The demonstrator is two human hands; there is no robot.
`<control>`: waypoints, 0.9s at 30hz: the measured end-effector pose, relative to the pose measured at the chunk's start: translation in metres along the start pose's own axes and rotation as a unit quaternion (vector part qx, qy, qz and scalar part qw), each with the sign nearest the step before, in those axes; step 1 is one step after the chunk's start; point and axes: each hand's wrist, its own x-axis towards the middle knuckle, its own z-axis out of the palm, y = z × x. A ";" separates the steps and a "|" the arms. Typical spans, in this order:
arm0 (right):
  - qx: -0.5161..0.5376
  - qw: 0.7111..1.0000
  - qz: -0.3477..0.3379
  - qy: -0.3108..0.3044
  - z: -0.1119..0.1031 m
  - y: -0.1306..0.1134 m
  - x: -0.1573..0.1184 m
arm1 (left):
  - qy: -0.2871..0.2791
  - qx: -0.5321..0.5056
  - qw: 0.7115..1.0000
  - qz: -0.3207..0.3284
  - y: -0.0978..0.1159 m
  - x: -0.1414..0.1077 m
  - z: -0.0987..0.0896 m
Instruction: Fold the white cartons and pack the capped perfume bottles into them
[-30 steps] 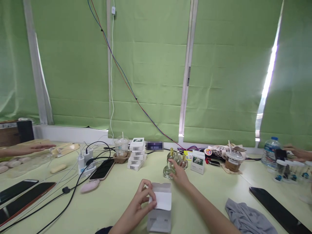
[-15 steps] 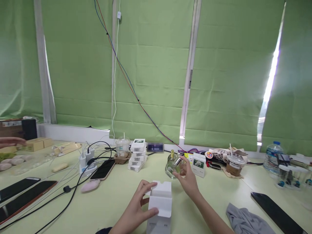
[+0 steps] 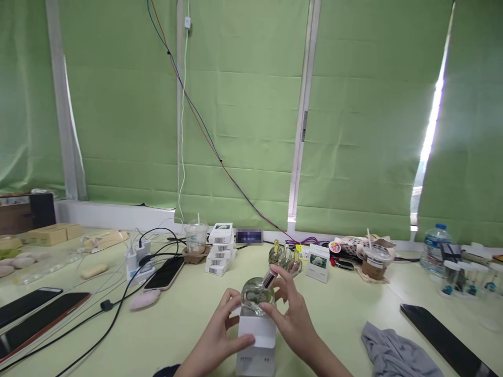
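A round clear glass perfume bottle [image 3: 253,294] with a silvery cap is pinched between the thumb and fingers of my right hand [image 3: 293,314]. It sits tilted at the open top of a white carton [image 3: 256,351], its cap leaning up to the right. My left hand [image 3: 223,330] grips that carton from the left, thumb on the front flap. How much of the bottle is inside the box cannot be seen. Behind my right hand stand several similar bottles [image 3: 286,257] with gold-coloured tops, beside an upright white box with a flower picture [image 3: 318,263].
Small white boxes [image 3: 220,250] are stacked behind the carton. Left of them are a plastic cup [image 3: 196,236], a phone [image 3: 164,273], a pink mouse [image 3: 145,299] and tangled cables. On the right lie a grey cloth [image 3: 395,351], a black phone [image 3: 444,340] and an iced drink [image 3: 376,263].
My right hand has brought the perfume bottle left and toward me, from beside the other bottles to the carton's top. My left hand keeps its hold on the carton. The other person's hand has left view.
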 end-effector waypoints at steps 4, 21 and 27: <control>-0.001 1.000 0.016 -0.020 -0.007 0.004 -0.001 | 0.007 0.004 1.000 0.009 -0.005 0.000 -0.002; -0.031 0.996 -0.013 -0.080 -0.010 0.007 -0.015 | -0.004 -0.082 0.995 -0.057 0.002 -0.005 0.013; -0.048 0.994 -0.010 -0.099 -0.012 0.000 -0.020 | 0.021 -0.066 0.996 -0.047 -0.002 -0.004 0.026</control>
